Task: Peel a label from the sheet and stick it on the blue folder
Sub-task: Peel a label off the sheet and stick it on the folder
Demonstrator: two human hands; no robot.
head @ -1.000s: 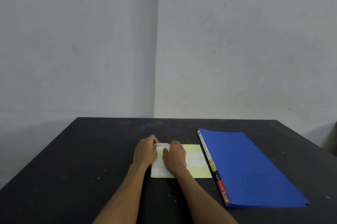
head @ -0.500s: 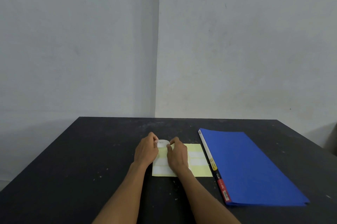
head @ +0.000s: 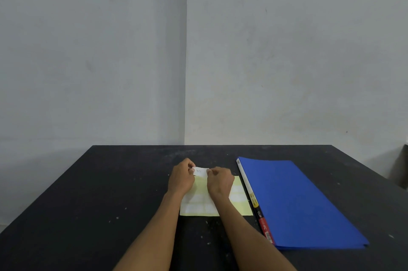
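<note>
A pale yellow label sheet (head: 239, 206) with white labels lies flat on the black table (head: 110, 193), partly under my forearms. A small white label (head: 200, 172) with faint writing is lifted above the sheet's far left corner, pinched at its left end by my left hand (head: 181, 179) and at its right end by my right hand (head: 220, 181). The blue folder (head: 293, 200) lies closed to the right of the sheet, its white and red-black spine beside the sheet's right edge.
Grey walls meet in a corner behind the table. A dark object (head: 400, 167) stands past the table's right edge.
The white label has come up off the sheet; both hands rose slightly with it pinched between them.
</note>
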